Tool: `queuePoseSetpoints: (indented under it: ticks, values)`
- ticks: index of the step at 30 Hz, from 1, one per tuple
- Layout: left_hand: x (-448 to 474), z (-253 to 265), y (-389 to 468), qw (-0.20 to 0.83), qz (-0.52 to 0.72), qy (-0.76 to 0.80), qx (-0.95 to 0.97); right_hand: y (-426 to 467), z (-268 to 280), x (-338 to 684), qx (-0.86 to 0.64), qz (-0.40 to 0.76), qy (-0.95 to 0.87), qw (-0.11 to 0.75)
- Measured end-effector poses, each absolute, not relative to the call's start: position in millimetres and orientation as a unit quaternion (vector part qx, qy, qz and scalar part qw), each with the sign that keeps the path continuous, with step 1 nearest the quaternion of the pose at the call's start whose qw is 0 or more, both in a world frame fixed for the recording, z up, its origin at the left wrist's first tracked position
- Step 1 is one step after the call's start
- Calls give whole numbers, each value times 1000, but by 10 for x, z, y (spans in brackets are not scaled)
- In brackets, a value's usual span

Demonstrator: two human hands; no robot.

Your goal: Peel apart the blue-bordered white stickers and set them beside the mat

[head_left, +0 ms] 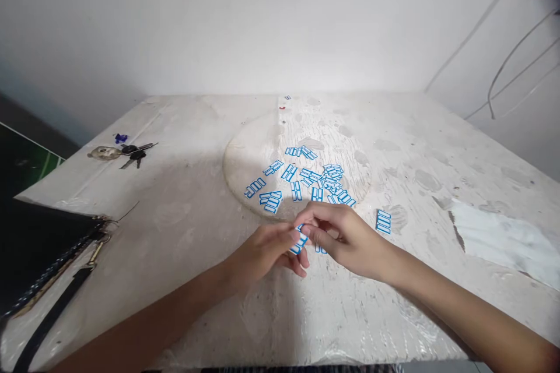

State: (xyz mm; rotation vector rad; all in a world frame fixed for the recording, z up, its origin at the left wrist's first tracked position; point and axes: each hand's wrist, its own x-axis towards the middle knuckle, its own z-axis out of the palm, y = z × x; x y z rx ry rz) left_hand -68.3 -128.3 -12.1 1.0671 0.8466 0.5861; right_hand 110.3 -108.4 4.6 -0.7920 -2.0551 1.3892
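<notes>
Between the fingertips of both hands is a small flat piece [300, 243], white with blue outlined bars; its exact kind is not clear. My left hand [266, 247] is closed on its lower left side, with the thumb on top. From the upper right, my right hand [343, 236] pinches the same piece at its top edge. Just beyond my hands lies a loose scatter of matching blue-and-white pieces [289, 173], some overlapping. One such piece [321, 246] is partly hidden below my right hand, and a single one [384, 221] lies apart to the right.
The pieces lie on a table [196, 303] with a wrinkled clear cover, near a round stain outline. Keys [133, 152] sit at the left, and a black bag [48, 256] with a strap at the left edge. A torn whitish sheet [503, 242] lies right. A wall [280, 23] stands behind.
</notes>
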Motion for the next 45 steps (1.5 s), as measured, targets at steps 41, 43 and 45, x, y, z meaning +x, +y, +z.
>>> queuePoseSetpoints:
  ticks: [41, 43, 45]
  values:
    - [-594, -291, -1199, 804, 345, 297, 382, -1096, -70, 1073, -301, 287, -850, 322]
    - [-592, -304, -1208, 800, 350, 297, 385, -1107, -79, 1068, -298, 277, -854, 323]
    - [-591, -314, -1213, 798, 353, 299, 388, -1120, -81, 1073, -293, 267, -860, 322]
